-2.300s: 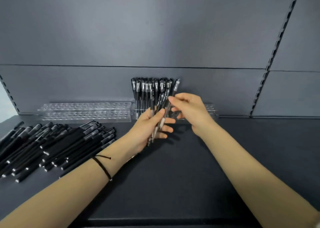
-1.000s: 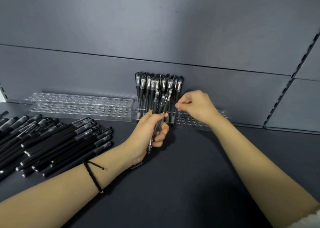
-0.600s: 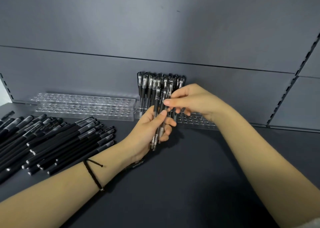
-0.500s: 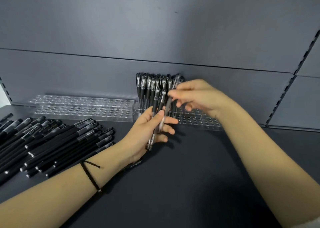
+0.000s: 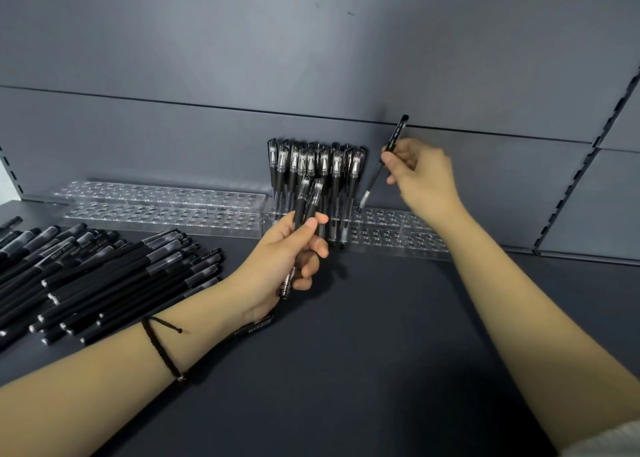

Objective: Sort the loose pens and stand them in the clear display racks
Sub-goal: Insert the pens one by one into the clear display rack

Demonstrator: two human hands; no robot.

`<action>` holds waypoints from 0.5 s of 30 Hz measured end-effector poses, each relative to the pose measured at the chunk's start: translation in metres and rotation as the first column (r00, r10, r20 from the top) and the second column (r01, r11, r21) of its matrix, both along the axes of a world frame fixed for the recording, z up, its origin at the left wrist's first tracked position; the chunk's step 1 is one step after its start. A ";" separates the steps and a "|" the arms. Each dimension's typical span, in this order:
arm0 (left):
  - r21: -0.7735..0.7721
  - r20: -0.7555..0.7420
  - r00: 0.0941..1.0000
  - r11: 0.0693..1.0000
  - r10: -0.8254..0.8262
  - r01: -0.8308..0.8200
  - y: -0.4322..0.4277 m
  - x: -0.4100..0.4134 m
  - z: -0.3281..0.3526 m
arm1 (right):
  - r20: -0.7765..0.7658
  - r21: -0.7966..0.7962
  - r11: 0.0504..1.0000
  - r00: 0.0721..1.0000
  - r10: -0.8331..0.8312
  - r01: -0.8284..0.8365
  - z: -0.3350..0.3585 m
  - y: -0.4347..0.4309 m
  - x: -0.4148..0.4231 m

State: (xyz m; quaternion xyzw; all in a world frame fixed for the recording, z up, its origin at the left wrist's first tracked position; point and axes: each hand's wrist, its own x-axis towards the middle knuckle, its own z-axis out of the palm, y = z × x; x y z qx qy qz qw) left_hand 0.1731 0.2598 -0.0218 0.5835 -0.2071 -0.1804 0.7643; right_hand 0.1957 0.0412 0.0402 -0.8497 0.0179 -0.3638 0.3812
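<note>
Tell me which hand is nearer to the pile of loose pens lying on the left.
Left. The left hand, gripping a small bunch of pens, is just right of the pile; the right hand is farther right, holding one pen over the clear rack.

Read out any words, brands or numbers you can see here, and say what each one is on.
Nothing is legible.
Loose pens: white barrel print, too blurred to read.
Raised pen in the right hand: pale print near its top, too small.
Lying pen under the left hand: white print, too blurred.
Two pens in that hand, standing pens, clear racks: no text visible.
</note>
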 end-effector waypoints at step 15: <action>0.015 0.009 1.000 1.000 -0.016 0.016 0.001 0.002 -0.002 | -0.192 -0.306 0.951 0.981 -0.018 -0.042 -0.025 0.014 0.002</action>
